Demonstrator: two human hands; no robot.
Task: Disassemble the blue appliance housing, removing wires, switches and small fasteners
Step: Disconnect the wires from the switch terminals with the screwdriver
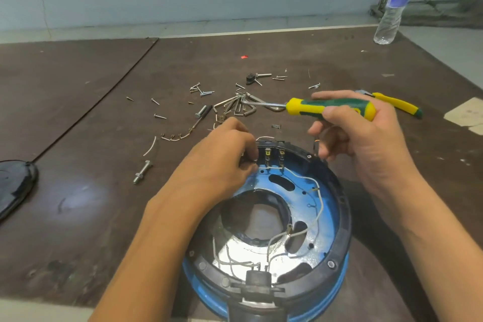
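Housing (329, 219) bottom cropped; left hand (222, 162) grasp hidden; right hand (366, 144) grips screwdriver (313, 106).

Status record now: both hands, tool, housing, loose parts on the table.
left hand: pinches at terminals on housing's far rim
right hand: holds screwdriver, clear of the housing
housing: open side up, white wires inside
table: loose screws, hex keys, pliers, bolt

Bare left hand (222, 162), right hand (366, 144), forearms (159, 238)
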